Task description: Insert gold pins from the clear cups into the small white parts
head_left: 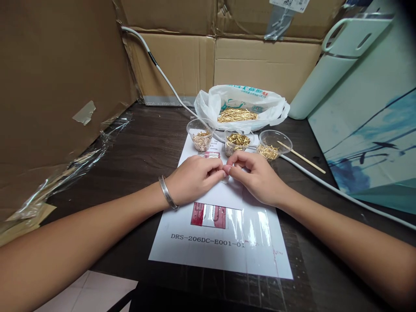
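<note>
My left hand [199, 175] and my right hand [255, 175] meet at the fingertips above a printed white sheet [214, 255]. Both are pinched closed, and whatever lies between the fingers is too small to make out. Just beyond them stand three clear plastic cups: the left cup [200, 138] and middle cup [238, 141] hold small gold-coloured metal pieces, and the right cup [271, 145] leans with thin gold pieces in it. Behind my left fingers, a silvery thin item [209, 155] is partly hidden.
A white plastic bag [208, 106] of long gold pins sits behind the cups. A white cable [325, 184] crosses the table, near a wooden stick [308, 161]. Cardboard walls [172, 65] enclose the back and left; a pale green bottle [331, 78] stands at the right.
</note>
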A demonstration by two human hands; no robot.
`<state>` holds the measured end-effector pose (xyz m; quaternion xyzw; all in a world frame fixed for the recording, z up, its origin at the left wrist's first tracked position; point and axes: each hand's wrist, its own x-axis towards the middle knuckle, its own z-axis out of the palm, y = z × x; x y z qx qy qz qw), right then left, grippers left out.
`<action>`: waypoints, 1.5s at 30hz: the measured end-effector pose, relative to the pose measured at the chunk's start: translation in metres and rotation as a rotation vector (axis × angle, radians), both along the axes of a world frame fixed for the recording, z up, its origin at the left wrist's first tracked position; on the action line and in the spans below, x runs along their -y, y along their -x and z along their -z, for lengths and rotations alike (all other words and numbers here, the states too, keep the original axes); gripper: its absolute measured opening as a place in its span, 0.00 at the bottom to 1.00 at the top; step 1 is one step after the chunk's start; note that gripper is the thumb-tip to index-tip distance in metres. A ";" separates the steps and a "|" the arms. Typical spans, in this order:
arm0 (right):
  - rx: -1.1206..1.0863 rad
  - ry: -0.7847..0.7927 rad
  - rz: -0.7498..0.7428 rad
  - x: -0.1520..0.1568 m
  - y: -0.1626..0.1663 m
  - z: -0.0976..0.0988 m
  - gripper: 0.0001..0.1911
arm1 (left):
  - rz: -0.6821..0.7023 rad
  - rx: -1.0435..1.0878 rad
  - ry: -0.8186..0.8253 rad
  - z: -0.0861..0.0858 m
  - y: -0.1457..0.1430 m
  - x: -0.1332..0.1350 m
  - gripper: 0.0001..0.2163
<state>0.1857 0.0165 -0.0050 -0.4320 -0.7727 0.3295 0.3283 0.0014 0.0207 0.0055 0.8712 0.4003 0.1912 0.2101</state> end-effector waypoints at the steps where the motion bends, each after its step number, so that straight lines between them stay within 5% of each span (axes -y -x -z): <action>1: -0.021 0.025 0.005 0.000 0.000 0.000 0.09 | 0.002 -0.004 0.002 0.000 0.000 0.000 0.11; 17: -0.065 0.022 -0.087 -0.001 -0.007 0.000 0.06 | -0.005 0.055 0.065 -0.002 0.001 0.002 0.14; 32: -0.133 -0.037 0.016 -0.001 -0.004 0.000 0.03 | -0.018 0.073 0.136 -0.006 0.000 0.002 0.15; 45: -0.276 0.077 -0.009 0.000 -0.004 0.001 0.09 | -0.018 0.070 0.084 -0.004 0.000 0.001 0.15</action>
